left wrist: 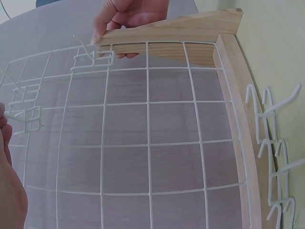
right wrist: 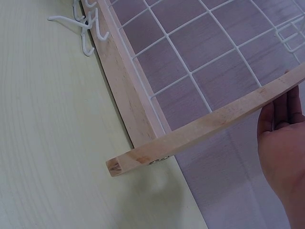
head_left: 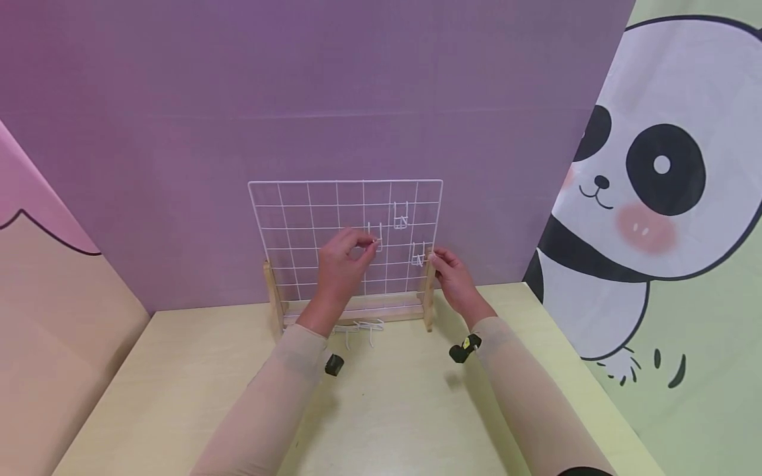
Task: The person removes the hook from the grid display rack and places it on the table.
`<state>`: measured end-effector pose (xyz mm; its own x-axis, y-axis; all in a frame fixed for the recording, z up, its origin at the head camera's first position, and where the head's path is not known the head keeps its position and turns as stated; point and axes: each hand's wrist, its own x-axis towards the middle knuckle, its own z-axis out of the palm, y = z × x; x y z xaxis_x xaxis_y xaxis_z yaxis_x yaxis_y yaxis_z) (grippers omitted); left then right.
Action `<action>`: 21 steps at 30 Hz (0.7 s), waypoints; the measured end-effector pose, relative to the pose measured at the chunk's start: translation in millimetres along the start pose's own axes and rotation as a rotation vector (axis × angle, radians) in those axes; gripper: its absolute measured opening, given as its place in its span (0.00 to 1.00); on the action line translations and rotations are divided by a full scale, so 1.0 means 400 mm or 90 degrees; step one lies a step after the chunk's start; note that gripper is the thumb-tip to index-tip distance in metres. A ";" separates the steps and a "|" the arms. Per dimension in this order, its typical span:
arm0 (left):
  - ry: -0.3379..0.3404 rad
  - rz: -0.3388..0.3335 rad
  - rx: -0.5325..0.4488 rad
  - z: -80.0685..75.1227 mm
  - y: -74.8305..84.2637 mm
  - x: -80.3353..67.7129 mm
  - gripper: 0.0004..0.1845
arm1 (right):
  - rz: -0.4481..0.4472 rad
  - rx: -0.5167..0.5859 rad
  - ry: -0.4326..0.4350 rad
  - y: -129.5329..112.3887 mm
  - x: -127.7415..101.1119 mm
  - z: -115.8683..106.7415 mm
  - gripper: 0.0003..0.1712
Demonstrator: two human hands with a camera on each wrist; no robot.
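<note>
A white wire grid point(head_left: 324, 238) stands upright in a wooden stand point(head_left: 351, 314). My left hand point(head_left: 342, 264) is at the front of the grid, thumb and forefinger pinching a white wire hook point(head_left: 379, 247) that hangs on it. Two more such hooks are on the grid, an upper hook point(head_left: 401, 221) and a lower hook point(head_left: 417, 258) near the right side. With my right hand point(head_left: 455, 277) I grip the stand's right post point(right wrist: 214, 121) near its top; the fingers wrap behind the wood.
Several loose white hooks point(left wrist: 269, 148) lie on the pale table point(head_left: 393, 396) along the front of the stand's base. Behind the table hangs a purple backdrop point(head_left: 357, 99). A panda picture point(head_left: 673, 172) covers the right wall.
</note>
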<state>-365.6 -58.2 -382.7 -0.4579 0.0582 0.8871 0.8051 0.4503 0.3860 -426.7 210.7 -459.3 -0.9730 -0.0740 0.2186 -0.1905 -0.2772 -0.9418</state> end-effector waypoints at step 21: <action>-0.077 0.015 0.041 -0.003 -0.019 -0.055 0.04 | 0.006 -0.001 0.003 0.002 0.000 0.003 0.09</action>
<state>-361.1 -64.2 -405.0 -0.4837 0.1742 0.8577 0.7926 0.5029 0.3448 -426.7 209.5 -459.9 -0.9753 -0.0725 0.2084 -0.1813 -0.2749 -0.9442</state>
